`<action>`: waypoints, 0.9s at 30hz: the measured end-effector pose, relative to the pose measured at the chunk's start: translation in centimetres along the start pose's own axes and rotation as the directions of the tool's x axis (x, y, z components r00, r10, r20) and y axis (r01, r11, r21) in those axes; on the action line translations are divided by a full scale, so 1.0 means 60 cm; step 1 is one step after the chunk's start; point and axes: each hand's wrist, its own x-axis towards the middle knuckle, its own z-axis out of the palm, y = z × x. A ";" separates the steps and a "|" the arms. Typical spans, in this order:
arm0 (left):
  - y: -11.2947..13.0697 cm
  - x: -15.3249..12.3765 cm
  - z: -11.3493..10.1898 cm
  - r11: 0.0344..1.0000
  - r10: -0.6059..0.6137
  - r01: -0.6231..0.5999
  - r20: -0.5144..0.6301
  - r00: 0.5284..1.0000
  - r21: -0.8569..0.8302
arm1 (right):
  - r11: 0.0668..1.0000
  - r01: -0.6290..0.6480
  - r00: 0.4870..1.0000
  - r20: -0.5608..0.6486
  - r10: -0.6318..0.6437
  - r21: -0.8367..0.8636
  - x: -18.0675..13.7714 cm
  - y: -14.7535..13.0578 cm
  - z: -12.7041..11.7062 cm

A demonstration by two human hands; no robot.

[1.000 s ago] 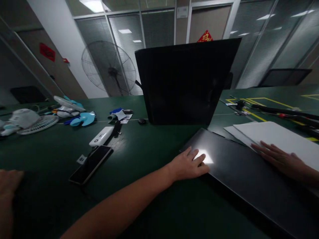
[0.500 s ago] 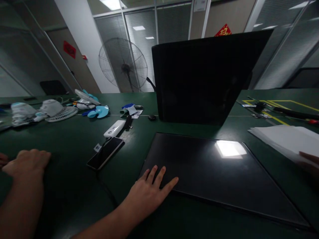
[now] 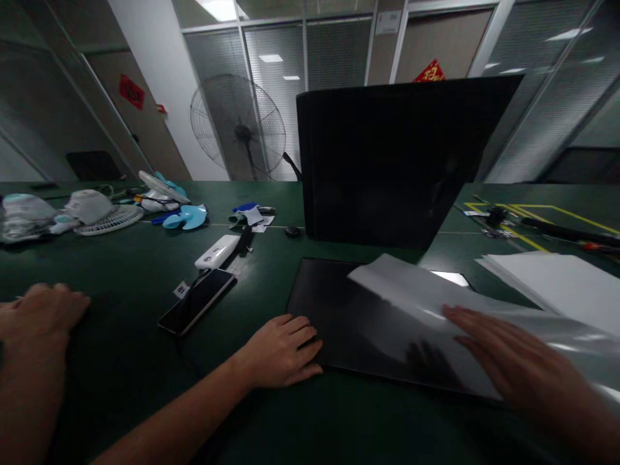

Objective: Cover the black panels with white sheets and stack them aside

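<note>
A flat black screen panel [image 3: 334, 310] lies on the green table before me. My left hand [image 3: 285, 352] is open, palm down, its slightly bent fingers resting on the panel's near left corner. From the right, my right hand [image 3: 523, 368] grips a translucent plastic sheet [image 3: 416, 290], its fingers on top and its thumb hidden. The sheet bends over the middle and right of the panel; its raised far left corner stands above the surface, and I cannot tell how much of it touches.
Another person's arm and hand [image 3: 43, 316] rest at the left, near a phone [image 3: 198, 301] and a white device [image 3: 217, 252]. A large black monitor-like panel [image 3: 387, 168] stands behind. White sheets [image 3: 557, 274] lie stacked at right; fan parts [image 3: 111, 219] sit far left.
My right hand has come in from the right edge, bringing the plastic sheet over the panel. The left hand's spread fingers have drawn back to the corner and closer together.
</note>
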 end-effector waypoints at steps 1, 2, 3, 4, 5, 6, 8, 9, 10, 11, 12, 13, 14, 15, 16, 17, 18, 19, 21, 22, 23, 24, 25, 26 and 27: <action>0.003 -0.002 0.000 1.000 0.025 -0.025 -0.059 0.998 -0.002 | 0.996 0.086 0.995 0.056 -0.088 0.029 0.025 -0.038 0.008; 0.006 -0.004 -0.001 0.999 0.052 -0.053 -0.115 0.992 -0.007 | 0.992 0.110 0.989 0.093 -0.115 0.061 0.049 -0.070 0.015; 0.009 -0.006 -0.003 0.997 0.077 -0.080 -0.166 0.983 -0.012 | 0.986 0.130 0.978 0.151 -0.145 0.104 0.071 -0.095 0.023; 0.013 -0.007 -0.006 0.995 0.093 -0.099 -0.210 0.973 -0.016 | 0.978 0.136 0.963 0.212 -0.169 0.161 0.090 -0.113 0.029; 0.015 -0.008 -0.009 0.995 0.094 -0.102 -0.244 0.965 -0.020 | 0.967 0.128 0.945 0.268 -0.186 0.221 0.105 -0.126 0.034; 0.017 -0.009 -0.011 0.996 0.076 -0.085 -0.261 0.962 -0.025 | 0.953 0.113 0.925 0.320 -0.205 0.282 0.116 -0.134 0.037; 0.017 -0.008 -0.014 0.999 -0.009 0.000 -0.226 0.974 -0.040 | 0.921 0.070 0.894 0.386 -0.229 0.383 0.128 -0.143 0.039; 0.016 -0.007 -0.015 0.997 -0.068 0.060 -0.172 0.983 -0.052 | 0.909 0.047 0.886 0.402 -0.230 0.415 0.130 -0.147 0.038; 0.014 -0.007 -0.015 0.990 -0.128 0.122 -0.101 0.987 -0.064 | 0.900 0.027 0.882 0.414 -0.226 0.435 0.131 -0.150 0.037; 0.012 -0.006 -0.015 0.981 -0.181 0.179 -0.024 0.983 -0.079 | 0.894 0.015 0.877 0.424 -0.228 0.448 0.131 -0.153 0.036; 0.009 -0.005 -0.015 0.969 -0.224 0.228 0.050 0.973 -0.096 | 0.890 0.011 0.870 0.434 -0.234 0.457 0.130 -0.156 0.036; 0.008 -0.006 -0.014 0.956 -0.258 0.270 0.112 0.960 -0.113 | 0.887 0.010 0.863 0.443 -0.241 0.462 0.130 -0.158 0.035; 0.006 -0.006 -0.014 0.945 -0.282 0.303 0.160 0.946 -0.127 | 0.886 0.010 0.860 0.448 -0.245 0.464 0.129 -0.158 0.036; 0.006 -0.007 -0.013 0.935 -0.299 0.327 0.195 0.934 -0.137 | 0.888 0.007 0.862 0.447 -0.237 0.459 0.127 -0.152 0.036; 0.005 -0.008 -0.013 0.928 -0.309 0.343 0.219 0.926 -0.143 | 0.898 -0.004 0.875 0.436 -0.210 0.439 0.124 -0.141 0.037; 0.005 -0.009 -0.013 0.924 -0.314 0.353 0.235 0.920 -0.145 | 0.916 -0.025 0.897 0.414 -0.157 0.400 0.119 -0.121 0.038; 0.006 -0.010 -0.014 0.922 -0.317 0.358 0.245 0.916 -0.146 | 0.939 -0.061 0.923 0.378 -0.076 0.339 0.111 -0.091 0.038; 0.006 -0.010 -0.014 0.922 -0.316 0.358 0.251 0.915 -0.147 | 0.959 -0.112 0.944 0.329 0.021 0.259 0.098 -0.053 0.039; 0.007 -0.010 -0.015 0.922 -0.311 0.357 0.259 0.914 -0.151 | 0.964 -0.256 0.951 0.196 0.239 0.066 0.059 0.048 0.041; 0.007 -0.009 -0.016 0.921 -0.311 0.357 0.261 0.914 -0.153 | 0.945 -0.327 0.935 0.141 0.327 -0.024 0.032 0.106 0.042; 0.007 -0.008 -0.016 0.920 -0.314 0.360 0.261 0.913 -0.152 | 0.914 -0.395 0.913 0.072 0.402 -0.095 0.001 0.164 0.043; 0.008 -0.008 -0.016 0.919 -0.319 0.365 0.262 0.911 -0.150 | 0.866 -0.473 0.876 0.023 0.482 -0.159 -0.031 0.219 0.045; 0.008 -0.008 -0.016 0.917 -0.327 0.372 0.262 0.908 -0.147 | 0.807 -0.553 0.827 -0.023 0.561 -0.206 -0.065 0.269 0.047; 0.009 -0.008 -0.016 0.914 -0.335 0.380 0.264 0.905 -0.143 | 0.751 -0.616 0.774 -0.005 0.634 -0.237 -0.096 0.311 0.049; 0.010 -0.008 -0.016 0.911 -0.342 0.387 0.268 0.901 -0.139 | 0.705 -0.674 0.719 0.023 0.695 -0.221 -0.125 0.345 0.053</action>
